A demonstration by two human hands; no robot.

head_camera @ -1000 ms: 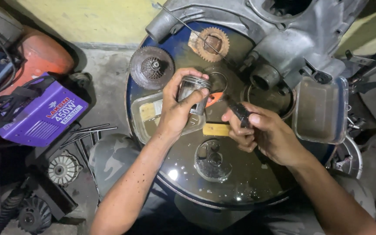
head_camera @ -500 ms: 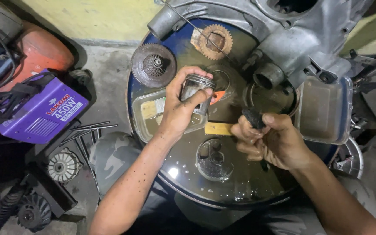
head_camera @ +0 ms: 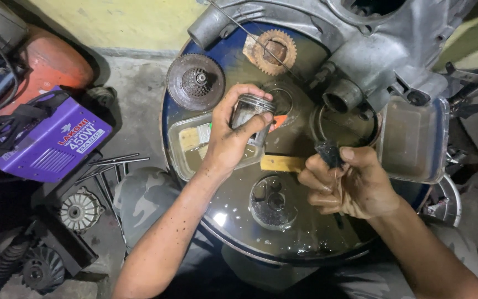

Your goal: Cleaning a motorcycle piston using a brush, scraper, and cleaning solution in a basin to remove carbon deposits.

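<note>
Head view: left hand (head_camera: 229, 145) grip clamps the piston (head_camera: 252, 113); right hand (head_camera: 349, 185) pinches a dark rag (head_camera: 328, 154).

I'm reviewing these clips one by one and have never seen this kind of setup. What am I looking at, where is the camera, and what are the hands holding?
There is no machine: a person works with bare hands, and the one camera sits on their head, looking down. The work surface is the oily top of a blue drum. The left hand grips a small metal piston over a shallow clear tray. The right hand is closed around a dark wet brush. On the drum also lie a rusty gear, a dark round clutch-like disc and a grey engine casing. A purple boxed device sits on the floor to the left.
</note>
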